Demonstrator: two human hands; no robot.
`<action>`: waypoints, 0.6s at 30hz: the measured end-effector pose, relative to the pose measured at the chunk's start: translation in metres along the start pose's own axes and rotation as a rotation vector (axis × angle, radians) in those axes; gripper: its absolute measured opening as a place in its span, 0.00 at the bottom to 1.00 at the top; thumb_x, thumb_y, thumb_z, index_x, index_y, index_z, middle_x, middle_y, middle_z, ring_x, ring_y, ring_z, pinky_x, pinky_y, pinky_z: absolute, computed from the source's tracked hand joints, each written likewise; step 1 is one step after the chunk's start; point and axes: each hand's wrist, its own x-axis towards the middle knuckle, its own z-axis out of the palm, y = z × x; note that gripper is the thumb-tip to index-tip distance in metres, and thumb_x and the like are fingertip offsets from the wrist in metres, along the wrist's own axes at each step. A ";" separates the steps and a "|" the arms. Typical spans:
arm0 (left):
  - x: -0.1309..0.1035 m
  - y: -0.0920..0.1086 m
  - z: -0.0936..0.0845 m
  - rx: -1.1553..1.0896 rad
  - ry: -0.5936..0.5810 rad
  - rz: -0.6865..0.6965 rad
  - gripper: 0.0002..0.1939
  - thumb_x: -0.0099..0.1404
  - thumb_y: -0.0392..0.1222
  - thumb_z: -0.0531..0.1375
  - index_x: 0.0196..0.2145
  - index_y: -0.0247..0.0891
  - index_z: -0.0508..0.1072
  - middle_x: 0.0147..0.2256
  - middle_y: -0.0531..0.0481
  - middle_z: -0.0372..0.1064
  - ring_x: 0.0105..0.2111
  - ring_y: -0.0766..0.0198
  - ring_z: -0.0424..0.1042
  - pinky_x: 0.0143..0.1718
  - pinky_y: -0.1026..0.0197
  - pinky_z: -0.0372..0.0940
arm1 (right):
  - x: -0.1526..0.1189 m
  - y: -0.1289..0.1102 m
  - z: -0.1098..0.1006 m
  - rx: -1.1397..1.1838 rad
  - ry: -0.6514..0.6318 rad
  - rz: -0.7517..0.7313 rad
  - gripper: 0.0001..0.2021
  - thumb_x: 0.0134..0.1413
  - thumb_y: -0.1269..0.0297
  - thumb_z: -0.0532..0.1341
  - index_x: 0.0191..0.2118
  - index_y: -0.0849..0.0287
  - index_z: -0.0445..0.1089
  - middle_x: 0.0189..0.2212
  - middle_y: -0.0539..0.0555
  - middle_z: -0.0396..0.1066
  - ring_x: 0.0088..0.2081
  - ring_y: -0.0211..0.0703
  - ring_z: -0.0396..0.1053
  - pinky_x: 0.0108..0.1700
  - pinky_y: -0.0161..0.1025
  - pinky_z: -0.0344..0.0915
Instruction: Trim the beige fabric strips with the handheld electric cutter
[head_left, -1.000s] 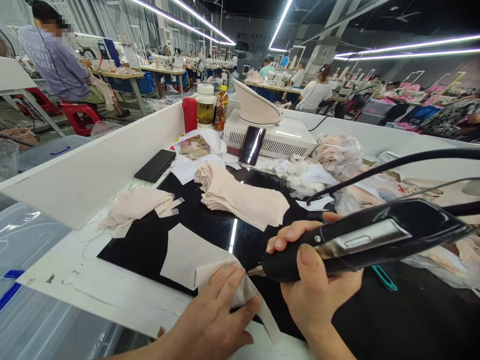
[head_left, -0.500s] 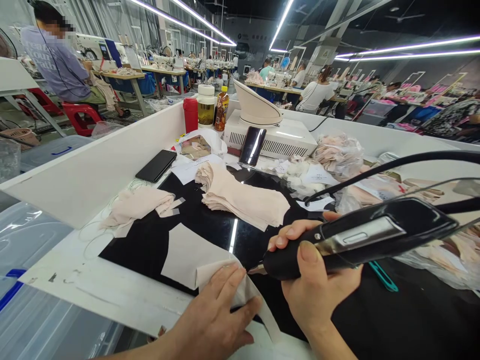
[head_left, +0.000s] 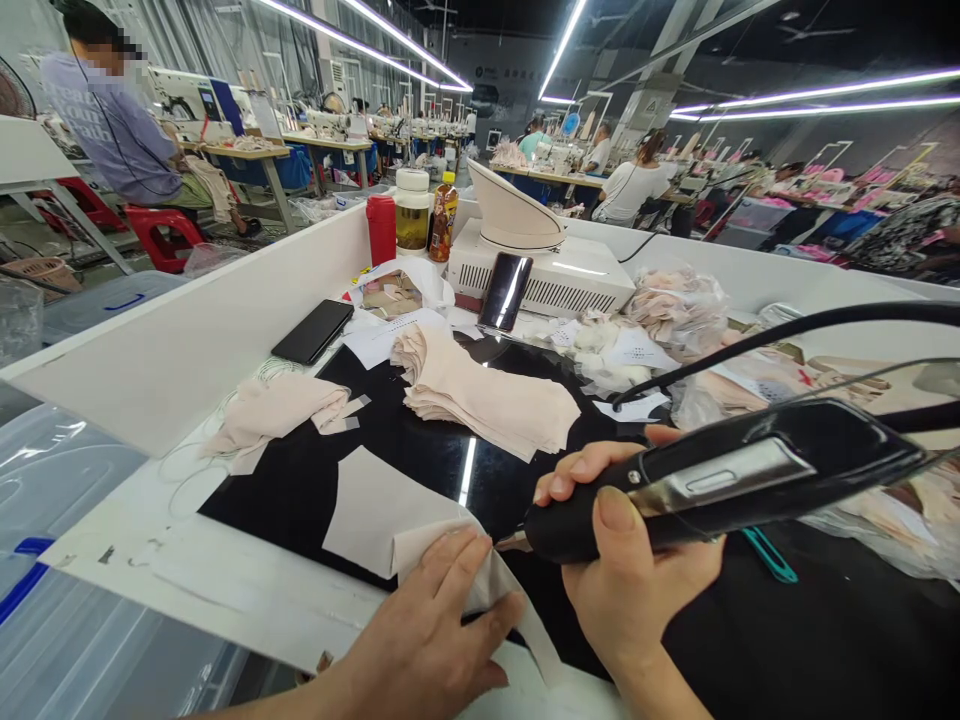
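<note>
A pale beige fabric piece (head_left: pixel 375 505), partly folded over, lies on the shiny black work surface (head_left: pixel 300 500). My left hand (head_left: pixel 446 610) rests on its folded part, fingers pressed together on the cloth and thumb against it; a narrow strip hangs out past the thumb. In my right hand (head_left: pixel 630 570) is a black corded handheld tool (head_left: pixel 720 490) with a metal plate on its side, fingers wrapped around it. The tool's thin tip (head_left: pixel 514 543) is at the fabric's edge, just right of my left fingertips. Whether it touches the cloth I cannot tell.
Beyond my hands lies a stack of beige fabric pieces (head_left: pixel 487 395), with a crumpled fabric bundle (head_left: pixel 285 405) to the left. Two phones, a white machine (head_left: pixel 540 265), bottles and bagged cloth stand farther back. A teal clip (head_left: pixel 771 555) lies right. Cables cross above.
The tool in my right hand has shifted very slightly, its rear end a little to the right. My left hand and the fabric stay in place.
</note>
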 end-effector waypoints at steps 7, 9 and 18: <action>-0.006 0.000 0.005 0.016 -0.009 -0.002 0.47 0.50 0.56 0.82 0.61 0.37 0.68 0.59 0.22 0.72 0.60 0.33 0.74 0.57 0.35 0.75 | -0.001 -0.001 0.000 -0.030 -0.015 -0.015 0.21 0.61 0.65 0.71 0.55 0.48 0.65 0.32 0.45 0.72 0.26 0.39 0.72 0.30 0.42 0.75; -0.009 0.000 0.007 0.021 -0.008 0.010 0.48 0.52 0.56 0.81 0.63 0.36 0.68 0.60 0.22 0.71 0.61 0.33 0.73 0.57 0.34 0.74 | -0.002 -0.001 0.001 -0.035 -0.011 -0.021 0.21 0.61 0.65 0.71 0.55 0.48 0.65 0.33 0.45 0.72 0.27 0.39 0.72 0.31 0.42 0.75; -0.010 -0.001 0.005 0.052 0.000 0.013 0.45 0.54 0.58 0.80 0.61 0.37 0.70 0.59 0.23 0.72 0.59 0.33 0.75 0.55 0.36 0.76 | -0.001 0.000 0.003 -0.004 -0.013 -0.012 0.22 0.61 0.66 0.71 0.57 0.49 0.66 0.33 0.46 0.72 0.28 0.39 0.71 0.31 0.41 0.75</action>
